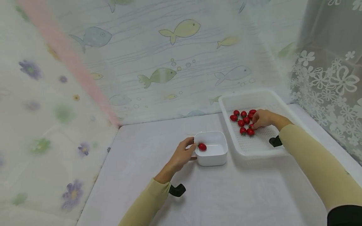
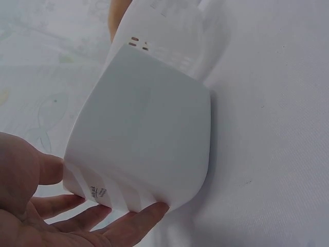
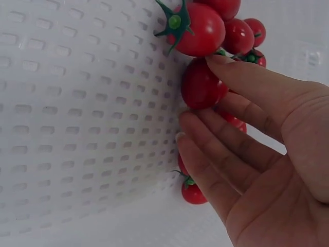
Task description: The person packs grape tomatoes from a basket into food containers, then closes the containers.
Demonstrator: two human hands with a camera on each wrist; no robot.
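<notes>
My left hand holds a small white square box by its left side, thumb at the rim and fingers spread along the outer wall. One red cherry tomato lies inside the box against that side. Over in the white perforated basket, my right hand pinches a cherry tomato between thumb and fingertips, low over the basket floor. Several other cherry tomatoes with green stems are clustered beside and behind those fingers.
Both containers stand on a white-covered table, the basket to the right of the box and farther back. A fish-print curtain hangs behind, with a flowered sheet at the left and lacy fabric at the right.
</notes>
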